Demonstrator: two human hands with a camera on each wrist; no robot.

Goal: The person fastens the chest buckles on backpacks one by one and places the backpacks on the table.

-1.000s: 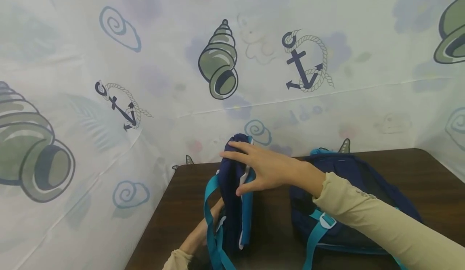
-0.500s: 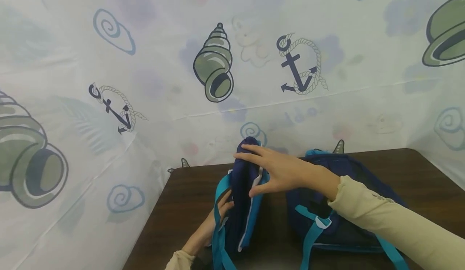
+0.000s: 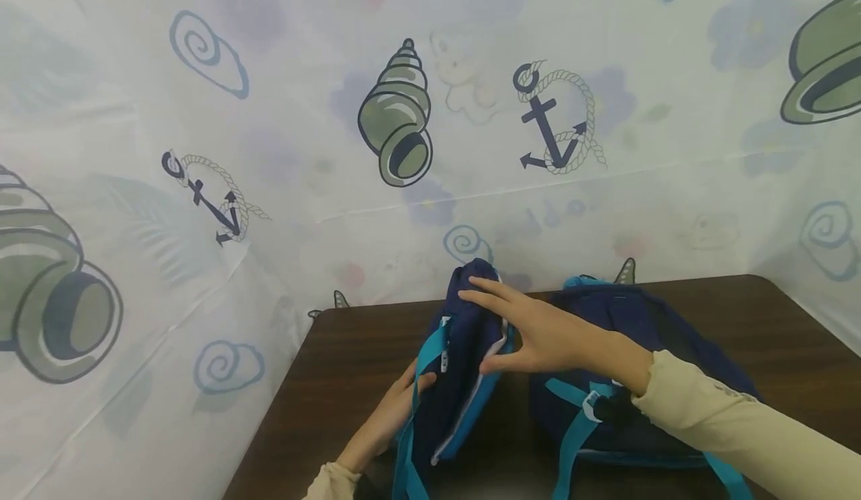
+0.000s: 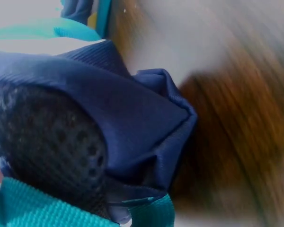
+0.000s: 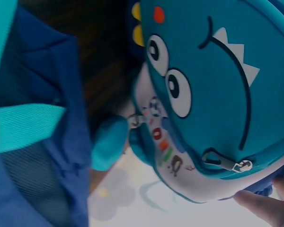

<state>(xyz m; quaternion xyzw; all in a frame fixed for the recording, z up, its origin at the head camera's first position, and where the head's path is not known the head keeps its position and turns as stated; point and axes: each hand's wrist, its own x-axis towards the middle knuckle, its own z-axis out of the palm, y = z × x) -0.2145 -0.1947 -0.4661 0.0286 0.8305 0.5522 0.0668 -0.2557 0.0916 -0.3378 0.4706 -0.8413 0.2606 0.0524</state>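
Note:
A small navy and turquoise backpack [image 3: 464, 365] stands tilted on the brown table, its narrow side towards me. In the right wrist view the turquoise front of the backpack [image 5: 208, 104] shows cartoon eyes and white teeth. My left hand [image 3: 386, 414] lies against its strap side, partly hidden behind a turquoise strap [image 3: 409, 440]. My right hand [image 3: 545, 328] spreads its fingers over the upper side, the thumb apart and lower near the white zip edging. Close up in the left wrist view are the navy fabric and dark mesh of a backpack [image 4: 47, 142].
A second navy backpack [image 3: 639, 343] with turquoise straps lies on the table [image 3: 747, 309] to the right, partly under my right forearm. Behind the table hangs a white cloth [image 3: 303, 111] printed with shells and anchors.
The small backpack has shifted right and turned, so more of its narrow side and a zip pull show. Both hands have moved right with it; the left hand has come further into sight.

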